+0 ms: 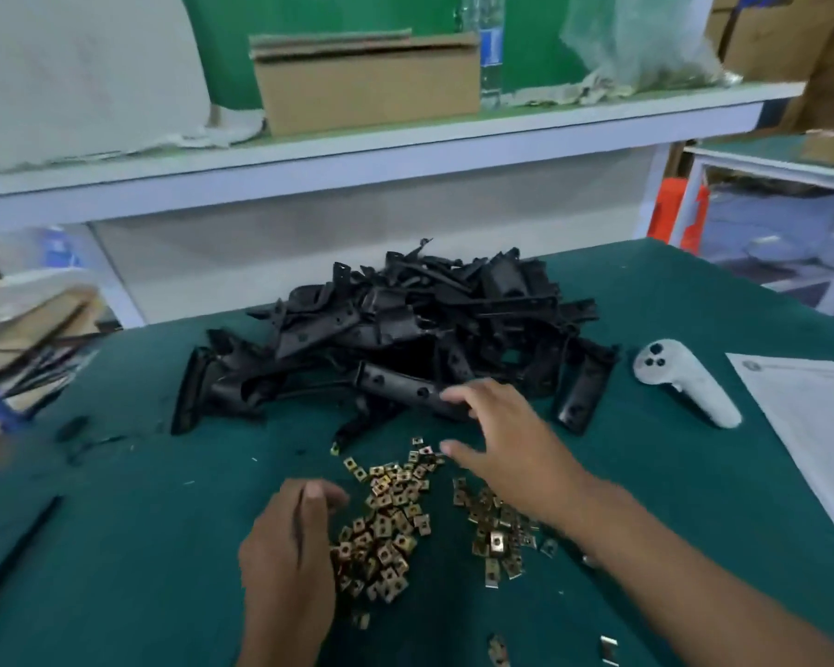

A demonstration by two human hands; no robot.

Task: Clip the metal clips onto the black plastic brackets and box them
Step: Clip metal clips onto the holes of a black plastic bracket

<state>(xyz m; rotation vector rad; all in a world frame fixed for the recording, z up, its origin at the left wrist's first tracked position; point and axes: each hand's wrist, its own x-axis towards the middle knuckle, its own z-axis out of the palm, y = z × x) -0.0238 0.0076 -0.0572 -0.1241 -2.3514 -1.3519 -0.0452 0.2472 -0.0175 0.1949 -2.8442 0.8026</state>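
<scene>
- Two hands are being held over the green worktop (116, 546).
- The left hand (285, 565), fingers loosely curled, grip unclear, is being rested beside the scattered metal clips (386, 531).
- The right hand (501, 440), fingers spread apart, is being reached toward the piled black plastic brackets (405, 329).

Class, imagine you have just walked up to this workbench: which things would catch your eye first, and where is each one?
A big heap of black plastic brackets fills the middle of the green table. In front of it lies a scatter of brass-coloured metal clips. The right hand reaches with spread fingers to the heap's near edge, while the left hand rests at the clips' left side.
</scene>
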